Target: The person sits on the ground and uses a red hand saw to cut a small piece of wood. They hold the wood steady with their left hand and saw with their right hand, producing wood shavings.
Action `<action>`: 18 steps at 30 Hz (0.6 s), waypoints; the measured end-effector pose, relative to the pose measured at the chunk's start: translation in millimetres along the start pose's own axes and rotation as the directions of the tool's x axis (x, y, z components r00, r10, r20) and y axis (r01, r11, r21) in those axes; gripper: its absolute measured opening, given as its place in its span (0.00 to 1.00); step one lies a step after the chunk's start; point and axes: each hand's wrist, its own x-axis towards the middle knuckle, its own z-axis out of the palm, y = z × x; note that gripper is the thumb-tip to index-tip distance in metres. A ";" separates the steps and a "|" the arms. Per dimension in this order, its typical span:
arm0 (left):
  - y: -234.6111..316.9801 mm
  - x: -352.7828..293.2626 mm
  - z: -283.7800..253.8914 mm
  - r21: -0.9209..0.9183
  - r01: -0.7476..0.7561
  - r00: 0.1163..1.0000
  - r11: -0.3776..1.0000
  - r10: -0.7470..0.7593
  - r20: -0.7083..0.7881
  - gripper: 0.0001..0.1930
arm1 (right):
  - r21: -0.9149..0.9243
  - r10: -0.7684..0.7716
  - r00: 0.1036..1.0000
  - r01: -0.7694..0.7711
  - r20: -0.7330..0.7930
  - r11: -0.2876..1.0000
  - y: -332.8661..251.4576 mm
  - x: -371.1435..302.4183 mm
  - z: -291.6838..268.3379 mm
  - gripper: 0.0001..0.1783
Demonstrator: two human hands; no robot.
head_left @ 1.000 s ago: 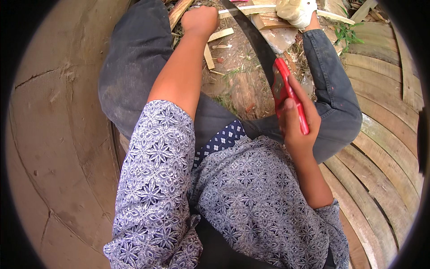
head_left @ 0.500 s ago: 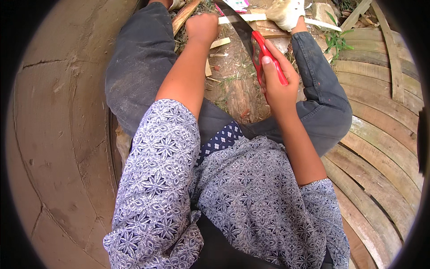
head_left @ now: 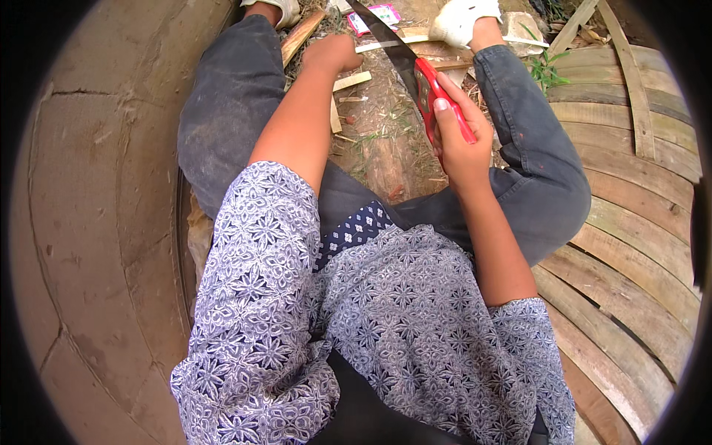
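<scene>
My right hand grips the red handle of a handsaw, thumb along its side. The dark blade slants away up and left, crossing over a thin pale wood strip; whether its teeth touch the wood I cannot tell. Closed around the strip's left end is my left hand, knuckles up. My right foot, in a white shoe, is over the strip further right. Beyond the shoe the strip's other end sticks out.
Short wood offcuts lie on the ground between my legs, beside a log. A pink and white packet is beyond the blade. Curving wooden slats fill the right side; a cracked brown surface is at the left.
My left hand has come slightly nearer me, and the strip shows a narrower face. The saw has shifted only a little. The whole view has moved slightly, showing more of the packet.
</scene>
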 end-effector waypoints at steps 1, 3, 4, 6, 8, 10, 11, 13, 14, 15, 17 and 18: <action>-0.1 3.6 -1.1 -0.025 -0.027 0.998 0.999 0.029 0.052 0.19 | 0.010 -0.004 1.000 0.004 -0.013 1.000 2.8 -1.0 -0.7 0.22; -2.9 9.5 -4.2 -0.235 0.033 0.967 0.972 0.029 0.255 0.22 | 0.028 -0.010 0.999 0.011 -0.031 1.000 8.4 -1.9 -1.7 0.22; -4.3 9.6 -9.0 -0.326 0.080 0.936 0.942 0.042 0.350 0.24 | 0.038 -0.012 0.999 0.014 -0.036 0.999 10.6 -2.1 -1.5 0.22; -8.7 10.3 -4.4 -0.333 0.027 0.964 0.943 0.064 0.259 0.26 | 0.045 -0.016 0.999 0.018 -0.035 0.999 13.7 -2.3 -2.0 0.22; -14.9 11.0 1.4 -0.284 -0.027 0.978 0.958 0.084 0.190 0.27 | 0.040 -0.032 0.999 0.033 -0.031 0.999 14.9 -2.5 -1.1 0.22; -20.7 17.4 4.5 -0.178 -0.077 0.985 0.981 0.102 0.137 0.27 | 0.050 -0.027 0.999 0.029 -0.024 0.998 16.1 -3.6 -0.7 0.22; -21.6 18.5 7.0 -0.094 -0.117 0.989 0.989 0.125 0.079 0.27 | 0.066 -0.013 1.000 0.014 -0.018 0.998 16.8 -4.3 -0.4 0.22; -22.9 16.5 9.3 0.080 -0.180 0.983 0.980 0.183 -0.031 0.27 | 0.084 0.014 1.000 -0.013 -0.007 0.996 18.3 -5.2 1.2 0.22; -21.4 15.0 8.7 0.074 -0.149 0.988 0.986 0.151 -0.022 0.27 | 0.087 0.026 1.000 -0.026 -0.003 0.996 19.2 -5.4 2.4 0.22; -17.8 14.4 7.7 0.069 -0.116 0.993 0.991 0.117 -0.013 0.27 | 0.090 0.027 1.000 -0.026 -0.001 0.996 20.0 -4.9 3.6 0.22; -9.0 10.4 2.7 0.037 -0.052 0.999 0.998 0.052 0.008 0.28 | 0.091 0.018 1.000 -0.018 0.000 0.996 21.1 -3.7 5.3 0.22; -5.0 8.5 1.8 0.010 -0.023 0.999 1.000 0.023 0.023 0.29 | 0.086 0.009 1.000 -0.009 0.001 0.996 21.9 -2.4 5.7 0.22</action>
